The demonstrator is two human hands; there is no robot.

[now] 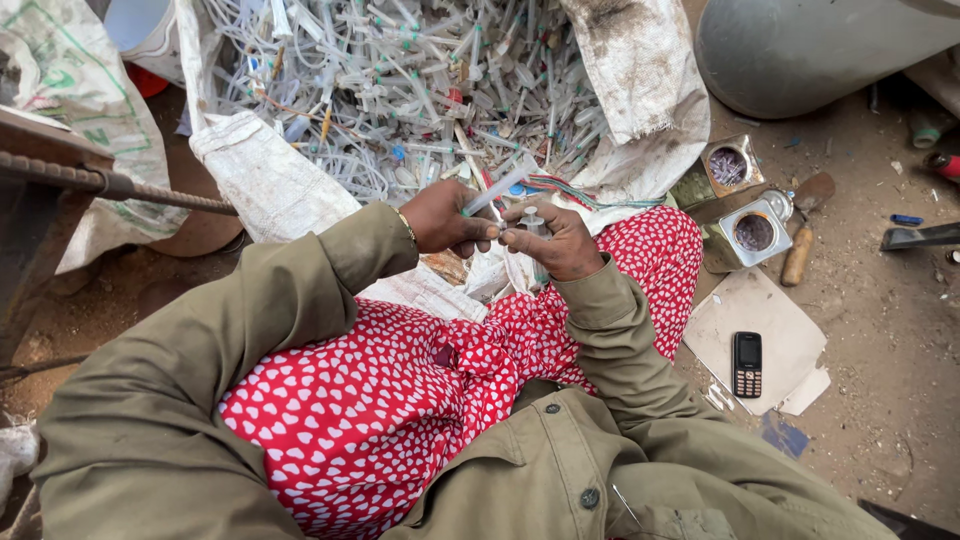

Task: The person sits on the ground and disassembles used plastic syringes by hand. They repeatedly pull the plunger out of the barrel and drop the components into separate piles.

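My left hand (445, 218) grips a clear plastic syringe (502, 184) that slants up to the right. My right hand (553, 240) sits just right of it, fingers pinched on a small clear plastic piece (531, 221) near the syringe's lower end. Both hands hover over my lap, which is covered in red cloth with white hearts (400, 390). Directly beyond them an open white sack (270, 175) holds a heap of used syringes and tubing (420, 80).
Two square metal tins (752, 232) stand on the dirt at right, beside a wooden-handled tool (800, 250). A black mobile phone (747, 364) lies on a piece of cardboard (790, 340). A rusty rebar (110, 183) crosses at left. A grey drum (810, 45) stands top right.
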